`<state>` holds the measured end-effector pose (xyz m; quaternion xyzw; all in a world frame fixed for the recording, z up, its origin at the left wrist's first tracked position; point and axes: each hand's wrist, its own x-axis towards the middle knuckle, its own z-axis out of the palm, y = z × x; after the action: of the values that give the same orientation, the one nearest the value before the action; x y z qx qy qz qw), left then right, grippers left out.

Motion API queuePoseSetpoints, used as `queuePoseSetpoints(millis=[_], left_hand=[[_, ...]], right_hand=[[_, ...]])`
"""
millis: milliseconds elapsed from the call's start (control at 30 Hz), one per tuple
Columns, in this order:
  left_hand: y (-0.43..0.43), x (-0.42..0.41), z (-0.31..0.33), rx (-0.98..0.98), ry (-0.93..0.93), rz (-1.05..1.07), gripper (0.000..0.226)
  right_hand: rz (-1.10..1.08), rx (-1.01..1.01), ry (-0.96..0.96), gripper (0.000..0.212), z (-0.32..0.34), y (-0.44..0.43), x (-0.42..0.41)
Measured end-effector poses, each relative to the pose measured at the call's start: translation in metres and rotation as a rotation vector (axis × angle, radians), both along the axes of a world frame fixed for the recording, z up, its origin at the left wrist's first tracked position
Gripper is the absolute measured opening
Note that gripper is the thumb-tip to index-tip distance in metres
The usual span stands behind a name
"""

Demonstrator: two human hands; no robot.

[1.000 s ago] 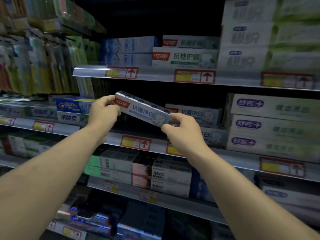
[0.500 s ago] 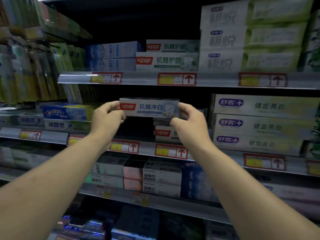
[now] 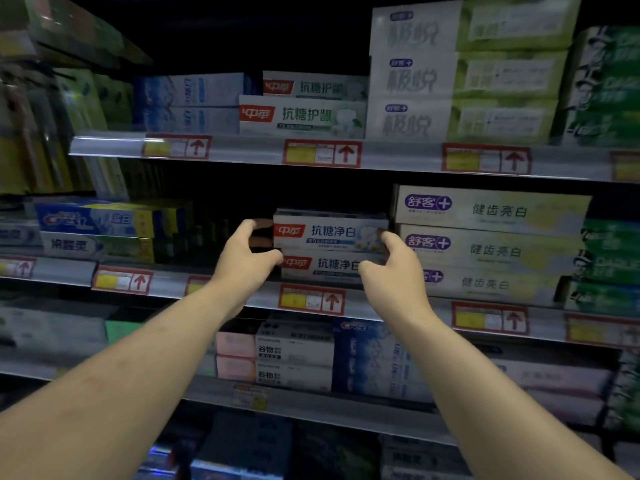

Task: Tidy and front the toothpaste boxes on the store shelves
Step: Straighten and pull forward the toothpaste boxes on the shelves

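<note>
Long flat cardboard toothpaste box lying level on a matching box. Left hand curled loosely at its left end, gap showing. Right hand touching right end; grip unclear.

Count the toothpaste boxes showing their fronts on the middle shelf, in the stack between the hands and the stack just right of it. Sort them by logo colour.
Red-logo boxes: 2
Purple-logo boxes: 3
Total: 5

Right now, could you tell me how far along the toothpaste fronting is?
Done: the purple-logo boxes sit squared at the middle shelf's edge. In hand: the left hand and right hand are at the ends of the top red-logo box, stacked on its twin. Left: the dark gap beside it.
</note>
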<state>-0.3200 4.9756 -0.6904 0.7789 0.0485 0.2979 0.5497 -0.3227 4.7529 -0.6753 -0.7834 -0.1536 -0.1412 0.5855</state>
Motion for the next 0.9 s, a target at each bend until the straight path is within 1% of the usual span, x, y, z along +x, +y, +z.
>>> queuePoseSetpoints(millis=[133, 200, 300, 400, 500, 633, 700, 800, 900], left_hand=[[-0.005, 0.012, -0.004, 0.006, 0.03, 0.031, 0.042], [-0.004, 0.019, -0.005, 0.013, 0.062, 0.047, 0.043], [0.001, 0.028, -0.004, 0.08, 0.154, 0.029, 0.051], [0.002, 0.035, -0.001, 0.17, 0.207, 0.008, 0.047], [0.007, 0.035, 0.006, 0.152, 0.244, -0.028, 0.05], [0.018, 0.03, 0.015, 0.175, 0.251, -0.086, 0.046], [0.028, 0.028, 0.017, 0.153, 0.252, -0.081, 0.042], [0.043, 0.029, 0.012, 0.169, 0.236, -0.021, 0.045], [0.045, 0.03, 0.003, 0.197, 0.192, 0.034, 0.038]], right_hand=[[-0.002, 0.002, -0.024, 0.063, -0.011, -0.007, -0.002], [0.0, 0.027, -0.014, 0.062, -0.016, -0.011, 0.0], [-0.011, 0.027, -0.016, 0.062, -0.021, -0.015, 0.003], [-0.038, 0.019, -0.029, 0.06, -0.021, -0.016, 0.005], [-0.055, 0.005, -0.04, 0.058, -0.022, -0.017, 0.008], [-0.05, 0.001, -0.04, 0.057, -0.026, -0.017, 0.011], [-0.051, -0.005, -0.043, 0.056, -0.027, -0.015, 0.011], [-0.067, -0.046, -0.041, 0.053, -0.026, -0.012, 0.011], [-0.059, -0.086, -0.024, 0.053, -0.024, -0.006, 0.012]])
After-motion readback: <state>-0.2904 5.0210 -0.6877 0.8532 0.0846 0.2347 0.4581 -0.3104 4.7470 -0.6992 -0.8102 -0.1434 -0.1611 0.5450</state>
